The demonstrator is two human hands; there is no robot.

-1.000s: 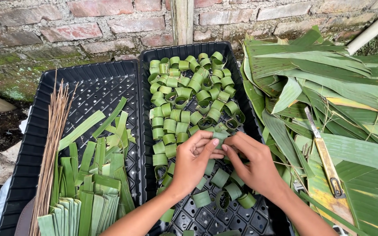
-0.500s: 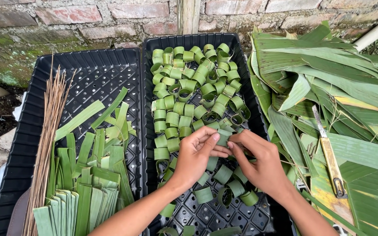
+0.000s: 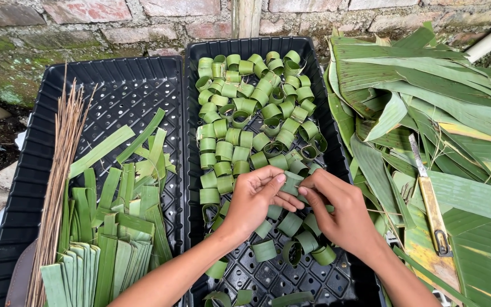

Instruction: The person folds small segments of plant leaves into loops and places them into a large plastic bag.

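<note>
While green leaf rings fill the black tray below, the left hand and right hand together pinch one leaf strip.

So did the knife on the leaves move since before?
No. The knife lies on the same leaves, right of the black tray; only the camera shifted.

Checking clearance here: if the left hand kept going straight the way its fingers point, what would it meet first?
Probably the right hand: the left hand points right, fingertips nearly meeting over the leaf strip.
</note>
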